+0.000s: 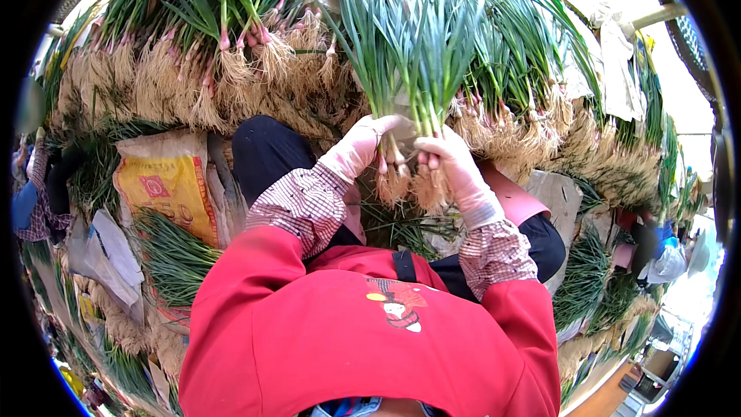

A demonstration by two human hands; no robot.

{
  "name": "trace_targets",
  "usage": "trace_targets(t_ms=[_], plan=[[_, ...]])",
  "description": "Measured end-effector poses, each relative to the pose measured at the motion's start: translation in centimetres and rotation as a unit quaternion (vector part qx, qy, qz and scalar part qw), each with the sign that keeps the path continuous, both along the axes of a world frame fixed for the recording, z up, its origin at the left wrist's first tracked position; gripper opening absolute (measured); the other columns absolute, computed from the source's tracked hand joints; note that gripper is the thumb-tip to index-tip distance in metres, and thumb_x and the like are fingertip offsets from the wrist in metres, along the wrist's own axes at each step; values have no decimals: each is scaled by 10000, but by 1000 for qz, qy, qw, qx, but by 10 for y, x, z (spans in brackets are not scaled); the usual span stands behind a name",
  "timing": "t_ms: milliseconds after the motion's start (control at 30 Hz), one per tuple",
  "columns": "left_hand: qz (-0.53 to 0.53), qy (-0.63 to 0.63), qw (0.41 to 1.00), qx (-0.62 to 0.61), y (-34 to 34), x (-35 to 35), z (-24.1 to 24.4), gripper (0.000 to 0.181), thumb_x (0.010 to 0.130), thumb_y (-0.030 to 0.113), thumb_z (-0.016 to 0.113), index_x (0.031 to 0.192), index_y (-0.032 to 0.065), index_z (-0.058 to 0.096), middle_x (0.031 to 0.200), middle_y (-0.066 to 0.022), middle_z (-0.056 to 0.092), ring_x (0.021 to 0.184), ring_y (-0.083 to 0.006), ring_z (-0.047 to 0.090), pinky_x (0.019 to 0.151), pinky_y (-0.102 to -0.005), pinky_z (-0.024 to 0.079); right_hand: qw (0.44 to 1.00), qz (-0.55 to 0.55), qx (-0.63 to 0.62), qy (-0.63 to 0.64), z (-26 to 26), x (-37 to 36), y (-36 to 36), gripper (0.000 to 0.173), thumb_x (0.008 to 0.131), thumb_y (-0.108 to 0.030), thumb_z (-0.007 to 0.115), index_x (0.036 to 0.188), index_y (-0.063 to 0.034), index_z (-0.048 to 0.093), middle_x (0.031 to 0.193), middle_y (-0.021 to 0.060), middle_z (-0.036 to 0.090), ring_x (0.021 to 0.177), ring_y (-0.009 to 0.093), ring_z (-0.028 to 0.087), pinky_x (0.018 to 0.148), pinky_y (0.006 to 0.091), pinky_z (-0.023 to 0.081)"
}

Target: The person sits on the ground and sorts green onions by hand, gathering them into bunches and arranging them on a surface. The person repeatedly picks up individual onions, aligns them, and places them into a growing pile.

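Note:
Both hands wear pale pink gloves and are raised side by side before me, above my lap. My left hand (pixel 367 139) grips a bunch of green garlic plants (pixel 370 52) by the stems, just above the bulbs. Close beside it, my right hand (pixel 448 159) is closed on a second bunch of green garlic (pixel 437 58), its thumb lying across the stems near the bulbs. The leaves point away from me and overlap between the two bunches. Pinkish-white bulbs and tan roots (pixel 431 191) hang below the hands.
A long heap of green garlic with matted roots (pixel 197 78) curves across ahead of me. A printed yellow sack (pixel 168 185) and cut greens (pixel 173 258) lie at left; more greens (pixel 584 278) are at right. People sit at far left (pixel 37 197) and far right.

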State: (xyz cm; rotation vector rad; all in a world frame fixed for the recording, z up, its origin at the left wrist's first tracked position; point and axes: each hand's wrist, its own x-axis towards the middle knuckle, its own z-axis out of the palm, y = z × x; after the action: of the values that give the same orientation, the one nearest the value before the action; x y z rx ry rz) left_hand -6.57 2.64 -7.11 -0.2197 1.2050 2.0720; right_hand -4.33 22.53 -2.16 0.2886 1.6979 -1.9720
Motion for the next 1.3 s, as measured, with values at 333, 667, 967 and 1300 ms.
trace_targets(t_ms=[333,667,967,1300], plan=[[38,-25,997,65,10,1,-22,365,990,288,469,1059,-29,636,896,-151,711,622,-200,692,446,-272,530,948,52,-234,211,208,-52,-46,427,908,-204,557,1253,46,526,870,-13,525,693,34,469,598,161,395],[-46,-108,984,137,23,-4,-121,426,992,405,469,1057,-7,556,815,-219,658,583,-303,632,554,-410,544,869,252,251,344,182,-191,-271,488,935,-413,582,1195,-1,580,1112,162,620,955,222,583,967,412,464],[10,-154,980,129,-9,13,20,221,953,256,549,976,62,652,608,59,463,480,-51,378,472,-217,336,954,-10,74,289,65,-31,-72,212,965,-134,536,1087,-27,673,795,17,650,620,60,529,578,197,423],[1,-63,984,165,45,-1,68,363,963,160,502,1293,13,531,845,9,573,541,-67,406,601,-243,392,615,28,741,268,-29,-85,167,234,924,-300,589,913,-89,688,833,93,704,721,264,667,666,345,534]])
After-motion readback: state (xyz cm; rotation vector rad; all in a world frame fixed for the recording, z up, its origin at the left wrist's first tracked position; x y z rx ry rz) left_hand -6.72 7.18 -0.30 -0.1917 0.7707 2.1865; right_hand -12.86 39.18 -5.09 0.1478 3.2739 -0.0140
